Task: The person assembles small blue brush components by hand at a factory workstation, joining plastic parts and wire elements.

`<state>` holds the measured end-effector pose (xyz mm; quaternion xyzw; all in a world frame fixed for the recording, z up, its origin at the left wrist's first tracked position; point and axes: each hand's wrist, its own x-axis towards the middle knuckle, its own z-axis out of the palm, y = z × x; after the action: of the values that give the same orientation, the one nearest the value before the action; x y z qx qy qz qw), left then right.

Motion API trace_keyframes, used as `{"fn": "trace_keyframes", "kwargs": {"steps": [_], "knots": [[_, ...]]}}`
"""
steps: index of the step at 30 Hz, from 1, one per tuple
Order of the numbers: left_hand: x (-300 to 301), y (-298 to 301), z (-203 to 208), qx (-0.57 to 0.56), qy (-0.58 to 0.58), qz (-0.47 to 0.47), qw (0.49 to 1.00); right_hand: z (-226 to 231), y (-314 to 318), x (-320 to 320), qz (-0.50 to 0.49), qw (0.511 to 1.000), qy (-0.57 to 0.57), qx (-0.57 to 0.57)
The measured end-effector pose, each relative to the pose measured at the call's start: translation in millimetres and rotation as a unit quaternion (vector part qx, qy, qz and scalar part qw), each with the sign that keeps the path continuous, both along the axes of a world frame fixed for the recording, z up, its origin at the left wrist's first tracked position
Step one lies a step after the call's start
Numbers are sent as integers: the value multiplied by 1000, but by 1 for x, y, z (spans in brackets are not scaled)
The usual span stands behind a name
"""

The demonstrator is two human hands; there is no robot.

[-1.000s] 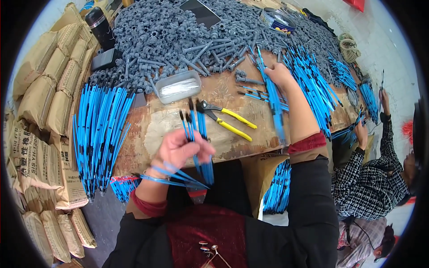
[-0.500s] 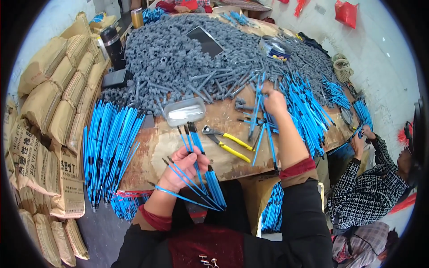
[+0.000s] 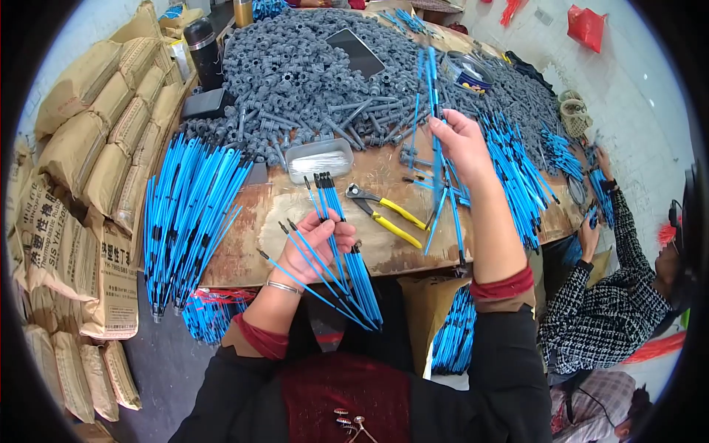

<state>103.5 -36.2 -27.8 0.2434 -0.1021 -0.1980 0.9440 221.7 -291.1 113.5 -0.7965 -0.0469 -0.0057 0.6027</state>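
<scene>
My left hand (image 3: 316, 247) is closed round a bundle of thin blue rods (image 3: 360, 292) with black tips, held over the table's near edge. A few rods fan out from it toward my wrist. Further right and higher, my right hand (image 3: 461, 144) pinches one or more blue rods (image 3: 434, 88), which stand upright and are partly blurred. Below it, several loose blue rods (image 3: 443, 214) lie or lean near the table edge. Between my hands are pliers (image 3: 388, 221) with yellow handles. A clear plastic box (image 3: 295, 171) of thin white pieces sits beyond my left hand.
A large heap of grey plastic fittings (image 3: 277, 88) covers the far table, with a dark flat device (image 3: 356, 53) on top. Blue rod bundles lie at left (image 3: 193, 214) and right (image 3: 517, 177). Brown sacks (image 3: 81, 96) are stacked at left. A co-worker (image 3: 609, 295) sits at right.
My right hand has risen a little away from the loose rods, and the rods in it now stand upright. My left hand keeps its bundle. The view has shifted slightly.
</scene>
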Motion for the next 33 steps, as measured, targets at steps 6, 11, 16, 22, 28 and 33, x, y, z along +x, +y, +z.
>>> {"fn": "trace_keyframes", "kwargs": {"steps": [6,11,16,22,28,33], "knots": [[-5,-3,17,-31,35,35,998,2,45,-113,295,902,-119,-290],[-9,-11,27,-58,-17,-16,998,-19,47,-144,190,942,-65,-268],[-10,-13,23,-46,36,-6,998,-26,42,-150,229,938,-94,-244],[-9,-18,32,-21,35,-19,999,-35,46,-154,178,955,-63,-230],[-13,-15,35,71,-53,14,996,-46,57,-154,159,933,1,-322],[-14,4,23,-2,-32,-1,999,-68,-24,-46,9,976,-78,-203]]}}
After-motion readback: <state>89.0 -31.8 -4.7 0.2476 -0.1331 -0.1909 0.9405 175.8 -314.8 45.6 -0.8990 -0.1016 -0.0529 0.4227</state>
